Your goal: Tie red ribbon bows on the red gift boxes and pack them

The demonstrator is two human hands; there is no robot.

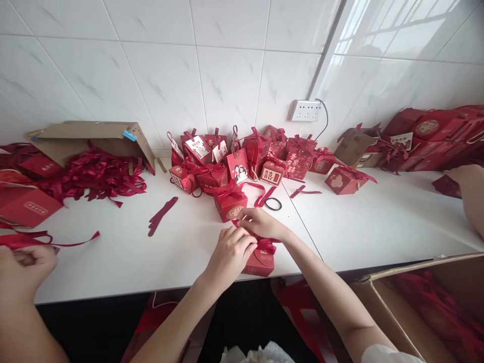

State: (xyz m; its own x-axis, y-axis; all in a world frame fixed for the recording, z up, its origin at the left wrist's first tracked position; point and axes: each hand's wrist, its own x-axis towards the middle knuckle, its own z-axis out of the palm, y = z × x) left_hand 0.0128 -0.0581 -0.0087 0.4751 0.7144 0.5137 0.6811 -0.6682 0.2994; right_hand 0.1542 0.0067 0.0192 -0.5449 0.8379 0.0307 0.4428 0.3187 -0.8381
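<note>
A small red gift box [260,262] sits at the near edge of the white table [378,227], with a red ribbon [266,245] across its top. My left hand [230,254] is closed on the box's left side, fingers pinched at the ribbon. My right hand [260,223] reaches over the box from the right, its fingers pinching the same ribbon. Just behind them stands a finished red box with a bow [230,200].
A heap of tied red boxes [242,156] lines the tiled wall. Loose ribbons [94,176] spill from a tipped cardboard box [91,138] at left. A black hair band [273,203] lies nearby. Other people's hands show at far left [26,269] and far right [469,194]. An open carton [427,307] stands below right.
</note>
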